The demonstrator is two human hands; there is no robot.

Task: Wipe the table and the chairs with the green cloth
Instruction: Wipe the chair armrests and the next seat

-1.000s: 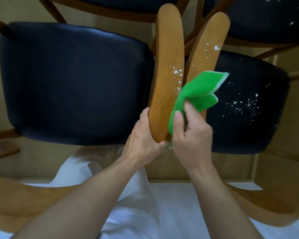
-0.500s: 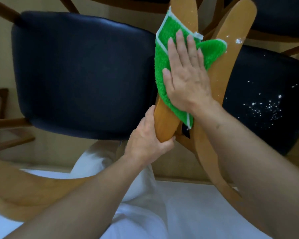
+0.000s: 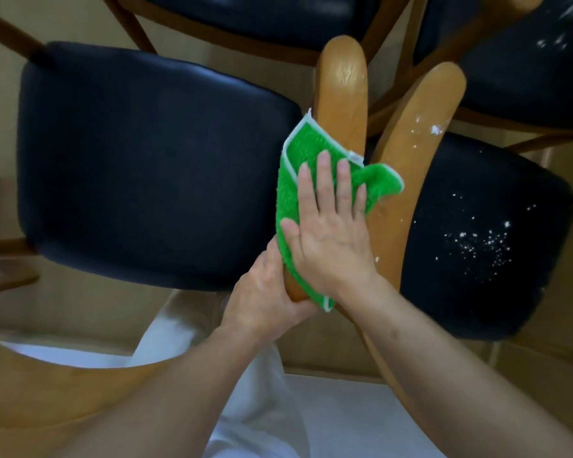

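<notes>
The green cloth (image 3: 295, 190) with white trim lies over the wooden armrest (image 3: 343, 90) of the left chair. My right hand (image 3: 331, 226) presses flat on the cloth with straight, spread fingers. My left hand (image 3: 265, 299) grips the near end of that armrest from below. The left chair's dark seat (image 3: 153, 166) looks clean. A second wooden armrest (image 3: 414, 153) just to the right carries white specks, and the right chair's dark seat (image 3: 477, 233) is dotted with white powder.
Two more dark-seated chairs (image 3: 252, 18) stand behind, the right one (image 3: 526, 61) also speckled white. A curved wooden chair back (image 3: 47, 391) crosses the lower left. White clothing (image 3: 328, 424) fills the bottom of the view.
My right hand has slid the cloth back down the left armrest toward me, after pushing it up to the far tip. My left hand keeps its grip on the near end.
</notes>
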